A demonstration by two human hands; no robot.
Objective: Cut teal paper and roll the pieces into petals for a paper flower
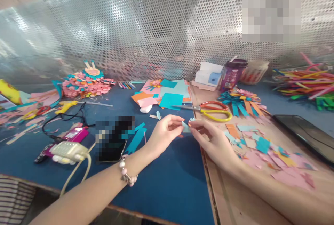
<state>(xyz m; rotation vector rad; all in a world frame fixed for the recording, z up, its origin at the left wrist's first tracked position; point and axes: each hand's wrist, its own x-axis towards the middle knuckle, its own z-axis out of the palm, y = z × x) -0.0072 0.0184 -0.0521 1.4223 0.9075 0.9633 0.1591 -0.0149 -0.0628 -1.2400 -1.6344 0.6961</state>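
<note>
Between my two hands is a small piece of light blue paper (186, 127), pinched at both sides above the blue tabletop. My left hand (167, 133), with a beaded bracelet (125, 173) at the wrist, grips its left edge between thumb and fingers. Thumb and fingertips of my right hand (208, 136) close on its right side, where small fringed light blue bits show. Just beyond my hands lie scissors (215, 110) with red and yellow handles. Teal and pale blue paper sheets (171, 100) are spread behind them.
A phone (112, 145) and teal strips (137, 139) lie left of my left forearm, near a glue gun (66, 106) and cables. Paper scraps (262, 145) surround a dark device (305, 134) at right. A perforated metal panel (156, 26) stands behind a purple jar (233, 74).
</note>
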